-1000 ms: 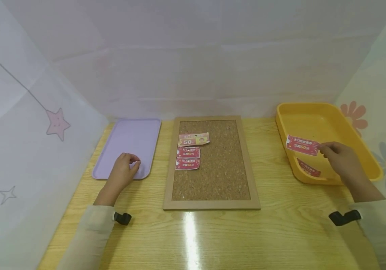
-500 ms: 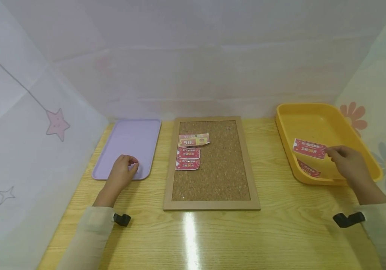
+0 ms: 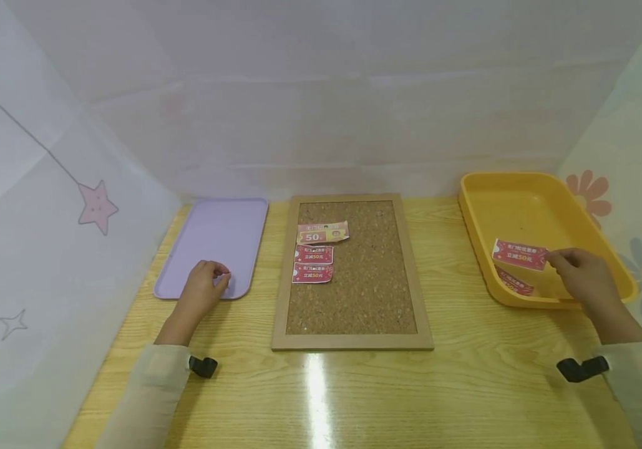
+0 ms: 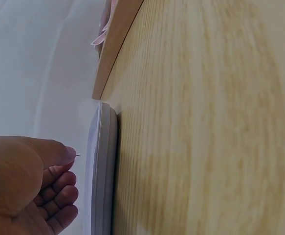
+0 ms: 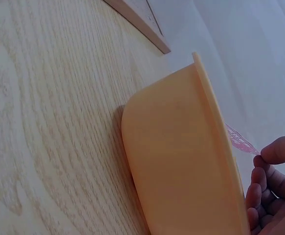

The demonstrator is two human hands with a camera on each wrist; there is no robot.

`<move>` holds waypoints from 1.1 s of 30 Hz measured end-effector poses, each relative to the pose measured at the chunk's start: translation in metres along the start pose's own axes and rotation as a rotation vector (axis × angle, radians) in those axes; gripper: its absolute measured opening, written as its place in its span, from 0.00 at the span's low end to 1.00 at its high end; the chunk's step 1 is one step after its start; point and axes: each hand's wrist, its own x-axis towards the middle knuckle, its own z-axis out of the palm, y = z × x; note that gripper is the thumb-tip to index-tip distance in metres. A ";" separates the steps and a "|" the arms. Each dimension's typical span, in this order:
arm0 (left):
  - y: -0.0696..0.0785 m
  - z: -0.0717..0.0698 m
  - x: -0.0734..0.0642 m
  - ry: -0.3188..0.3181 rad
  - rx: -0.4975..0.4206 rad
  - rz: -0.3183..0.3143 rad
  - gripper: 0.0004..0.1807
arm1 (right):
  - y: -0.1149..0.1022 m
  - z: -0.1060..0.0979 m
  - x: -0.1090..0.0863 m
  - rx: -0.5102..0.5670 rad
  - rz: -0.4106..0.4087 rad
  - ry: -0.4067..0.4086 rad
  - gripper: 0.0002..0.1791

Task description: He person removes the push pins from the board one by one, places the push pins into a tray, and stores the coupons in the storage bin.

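My right hand (image 3: 581, 274) pinches one end of a red paper coupon (image 3: 519, 254) over the near left part of the yellow tray (image 3: 528, 199). Below it, a second red coupon (image 3: 514, 282) lies inside that tray. My left hand (image 3: 204, 287) is above the near right corner of the lilac tray (image 3: 216, 240). Between its thumb and forefinger it holds a pushpin (image 4: 77, 155), of which only the thin metal point shows; the fingers hide the head. On the framed corkboard (image 3: 365, 293), three coupons (image 3: 313, 254) are pinned in a column at the left side.
The corkboard stands between the two trays on a wooden table (image 3: 231, 399). A pale cloth wall (image 3: 321, 125) rises behind, with printed sides left and right. The yellow tray has a raised rim (image 5: 215, 112).
My right hand has moved right and slightly nearer, bringing its coupon lower over the yellow tray. The left hand has shifted only slightly toward me.
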 end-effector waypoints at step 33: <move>0.004 0.000 -0.002 -0.025 -0.011 0.008 0.11 | -0.034 0.014 -0.005 0.015 -0.105 0.050 0.34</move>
